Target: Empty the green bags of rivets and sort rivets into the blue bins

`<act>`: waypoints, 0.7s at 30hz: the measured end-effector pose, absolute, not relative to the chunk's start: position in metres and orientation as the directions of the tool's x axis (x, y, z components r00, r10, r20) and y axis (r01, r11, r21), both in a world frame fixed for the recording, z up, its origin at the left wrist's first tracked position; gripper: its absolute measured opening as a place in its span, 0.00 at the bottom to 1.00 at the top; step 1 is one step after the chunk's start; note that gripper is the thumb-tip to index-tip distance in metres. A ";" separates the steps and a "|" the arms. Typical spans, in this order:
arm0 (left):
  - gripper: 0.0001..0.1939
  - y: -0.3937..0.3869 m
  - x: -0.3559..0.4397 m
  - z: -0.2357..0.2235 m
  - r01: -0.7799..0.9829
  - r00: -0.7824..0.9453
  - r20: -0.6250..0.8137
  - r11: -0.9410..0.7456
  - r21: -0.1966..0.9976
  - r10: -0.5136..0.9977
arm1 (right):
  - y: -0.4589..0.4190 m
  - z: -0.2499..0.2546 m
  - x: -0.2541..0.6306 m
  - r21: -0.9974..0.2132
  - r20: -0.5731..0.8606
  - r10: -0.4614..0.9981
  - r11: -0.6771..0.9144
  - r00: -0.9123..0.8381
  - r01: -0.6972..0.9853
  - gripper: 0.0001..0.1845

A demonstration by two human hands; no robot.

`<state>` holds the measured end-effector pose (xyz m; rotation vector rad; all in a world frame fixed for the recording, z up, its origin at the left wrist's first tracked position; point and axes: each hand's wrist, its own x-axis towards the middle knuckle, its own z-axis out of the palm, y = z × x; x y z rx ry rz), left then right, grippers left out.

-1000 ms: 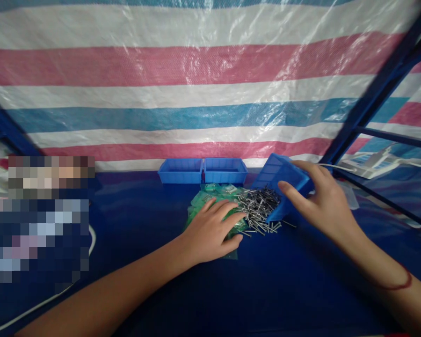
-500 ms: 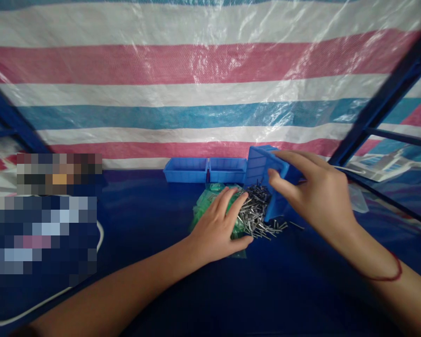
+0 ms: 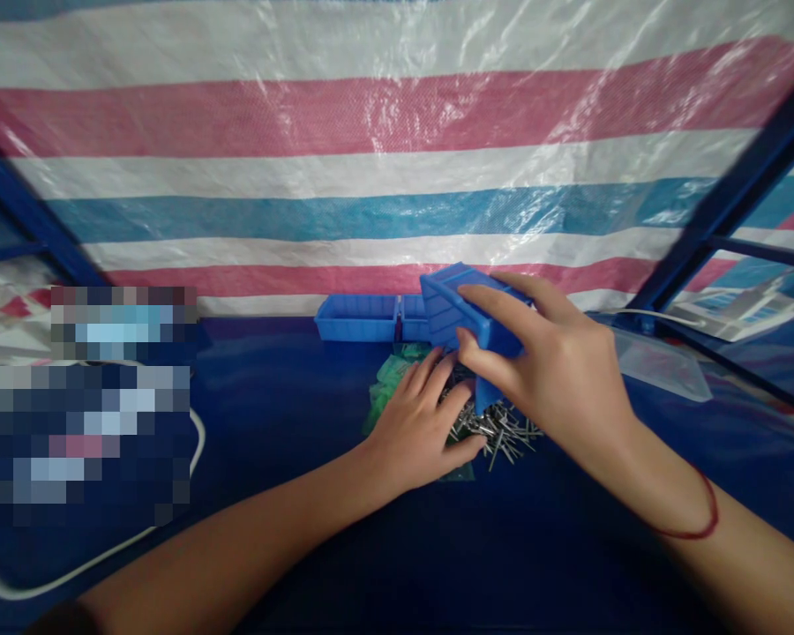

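Observation:
My right hand [image 3: 556, 353] grips a blue plastic bin [image 3: 453, 309], which is tipped steeply with its mouth facing down and left. Under the bin's edge, a pile of loose metal nails or screws [image 3: 503, 432] lies on the dark blue table; their exact kind is too small to tell. My left hand [image 3: 420, 428] rests with spread fingers over green plastic bags [image 3: 387, 384] beside the pile. The bin and my fingers hide part of the pile.
Two more blue bins stand at the back, the left one [image 3: 357, 319] in full view, the other [image 3: 414, 319] partly covered. A clear plastic tray [image 3: 665, 366] lies to the right. A white cable [image 3: 195, 432] curves at left by a blurred-out area. A striped sheet [image 3: 370, 123] hangs behind.
My right hand has carried the bin left and up, tipping it further over the pile and across one back bin. More of the clear tray shows. My left hand stays on the bags.

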<state>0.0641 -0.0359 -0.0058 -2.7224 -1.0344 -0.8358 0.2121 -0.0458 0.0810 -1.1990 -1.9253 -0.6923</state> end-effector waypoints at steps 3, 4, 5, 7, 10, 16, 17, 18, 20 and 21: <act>0.27 -0.035 0.065 -0.006 0.638 0.629 0.524 -0.767 0.074 0.574 | -0.047 0.079 0.213 0.109 0.802 0.492 0.437 -0.339 0.893 0.20; 0.27 -0.035 0.065 -0.006 0.635 0.633 0.520 -0.769 0.074 0.573 | -0.047 0.079 0.214 0.120 0.797 0.492 0.440 -0.351 0.890 0.20; 0.27 -0.035 0.065 -0.007 0.633 0.636 0.517 -0.770 0.074 0.573 | -0.046 0.079 0.215 0.130 0.793 0.492 0.440 -0.359 0.889 0.20; 0.26 -0.034 0.065 -0.007 0.631 0.637 0.517 -0.772 0.076 0.571 | -0.045 0.078 0.218 0.148 0.788 0.489 0.439 -0.374 0.886 0.20; 0.23 -0.035 0.065 -0.008 0.621 0.646 0.526 -0.781 0.058 0.553 | -0.044 0.077 0.221 0.168 0.781 0.484 0.444 -0.394 0.880 0.19; 0.19 -0.036 0.066 -0.009 0.630 0.646 0.533 -0.776 0.032 0.546 | -0.046 0.076 0.226 0.239 0.752 0.474 0.451 -0.458 0.860 0.19; 0.19 -0.036 0.066 -0.009 0.633 0.643 0.534 -0.773 0.033 0.549 | -0.047 0.076 0.227 0.257 0.742 0.472 0.456 -0.476 0.852 0.19; 0.19 -0.036 0.067 -0.010 0.636 0.640 0.535 -0.771 0.034 0.551 | -0.047 0.077 0.229 0.271 0.734 0.470 0.460 -0.490 0.846 0.20; 0.18 -0.036 0.067 -0.010 0.636 0.639 0.535 -0.771 0.036 0.552 | -0.048 0.078 0.231 0.286 0.728 0.466 0.460 -0.503 0.840 0.20; 0.18 -0.036 0.067 -0.010 0.636 0.640 0.533 -0.771 0.038 0.554 | -0.048 0.079 0.233 0.288 0.729 0.466 0.456 -0.502 0.842 0.20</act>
